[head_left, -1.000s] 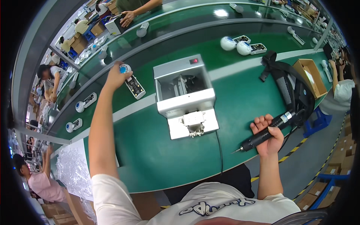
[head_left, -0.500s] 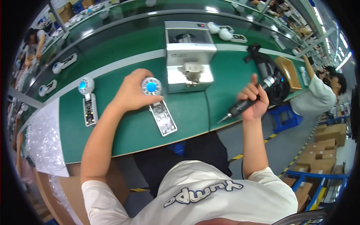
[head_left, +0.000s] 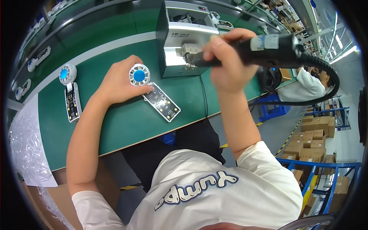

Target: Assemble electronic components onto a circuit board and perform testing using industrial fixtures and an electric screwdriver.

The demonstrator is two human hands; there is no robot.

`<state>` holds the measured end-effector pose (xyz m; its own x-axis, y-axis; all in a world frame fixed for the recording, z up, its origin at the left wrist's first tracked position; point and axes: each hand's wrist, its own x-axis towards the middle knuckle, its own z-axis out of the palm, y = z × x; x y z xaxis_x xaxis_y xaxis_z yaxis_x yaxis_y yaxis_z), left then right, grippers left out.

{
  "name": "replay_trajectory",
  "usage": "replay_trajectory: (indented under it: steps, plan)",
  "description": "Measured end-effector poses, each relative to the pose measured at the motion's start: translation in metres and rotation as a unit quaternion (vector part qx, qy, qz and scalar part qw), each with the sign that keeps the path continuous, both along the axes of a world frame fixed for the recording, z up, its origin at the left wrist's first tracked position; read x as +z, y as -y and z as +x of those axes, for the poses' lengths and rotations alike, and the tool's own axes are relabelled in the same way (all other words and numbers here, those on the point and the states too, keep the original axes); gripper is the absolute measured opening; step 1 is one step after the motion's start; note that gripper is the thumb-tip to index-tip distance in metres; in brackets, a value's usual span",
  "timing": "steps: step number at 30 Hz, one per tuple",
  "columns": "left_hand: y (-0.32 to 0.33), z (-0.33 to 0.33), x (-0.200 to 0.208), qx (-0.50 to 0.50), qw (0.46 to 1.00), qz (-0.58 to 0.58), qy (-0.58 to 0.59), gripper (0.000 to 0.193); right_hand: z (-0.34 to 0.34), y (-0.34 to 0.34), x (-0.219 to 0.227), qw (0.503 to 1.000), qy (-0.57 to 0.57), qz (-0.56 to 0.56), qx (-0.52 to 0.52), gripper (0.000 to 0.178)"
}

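My left hand (head_left: pixel 117 82) is wrapped around the round white head of a small handheld fan (head_left: pixel 139 75) with a blue centre. Its opened handle lies toward the lower right, showing a circuit board (head_left: pixel 163 101), and my thumb rests by the neck. My right hand (head_left: pixel 232 67) grips a black electric screwdriver (head_left: pixel 276 51), held nearly level. The screwdriver's front end is at the outlet of a silver box-shaped screw feeder (head_left: pixel 168 48); my fingers partly cover it, and whether a screw sits on the bit cannot be seen.
A second opened fan (head_left: pixel 72 101) lies at the left of the green table (head_left: pixel 122 126). Crumpled clear plastic (head_left: pixel 27 138) covers the left end. The screwdriver's cable (head_left: pixel 333 82) loops down on the right. A blue stool (head_left: pixel 274 111) and a person (head_left: pixel 303 86) are beyond it.
My right hand has raised the screwdriver and brought it left to the screw feeder. My left hand still holds the fan, whose handle has swung slightly outward. The whole view has shifted.
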<state>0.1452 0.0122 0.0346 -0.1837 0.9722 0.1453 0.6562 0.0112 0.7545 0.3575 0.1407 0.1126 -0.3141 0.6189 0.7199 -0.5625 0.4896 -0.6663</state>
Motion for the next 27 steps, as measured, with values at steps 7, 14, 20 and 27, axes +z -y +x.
replay_trajectory:
  steps: [7, 14, 20, 27]
  plan:
    - [0.001, -0.007, -0.006, -0.002, 0.999, 0.027, -0.040, 0.054, -0.001, 0.020, -0.001, 0.993, 0.027, -0.082, 0.086, 0.035]
    - [-0.001, -0.006, -0.011, -0.004, 0.998, 0.045, -0.048, 0.054, -0.022, 0.043, -0.015, 0.979, 0.035, -0.131, 0.149, 0.036]
    - [0.000, -0.009, -0.012, -0.015, 0.999, 0.029, -0.037, 0.053, -0.028, 0.037, -0.026, 0.982, 0.112, -0.087, 0.122, 0.032]
    - [-0.002, -0.009, -0.018, -0.021, 0.998, 0.048, -0.032, 0.050, -0.036, 0.038, -0.025, 0.980, 0.154, -0.069, 0.108, 0.031]
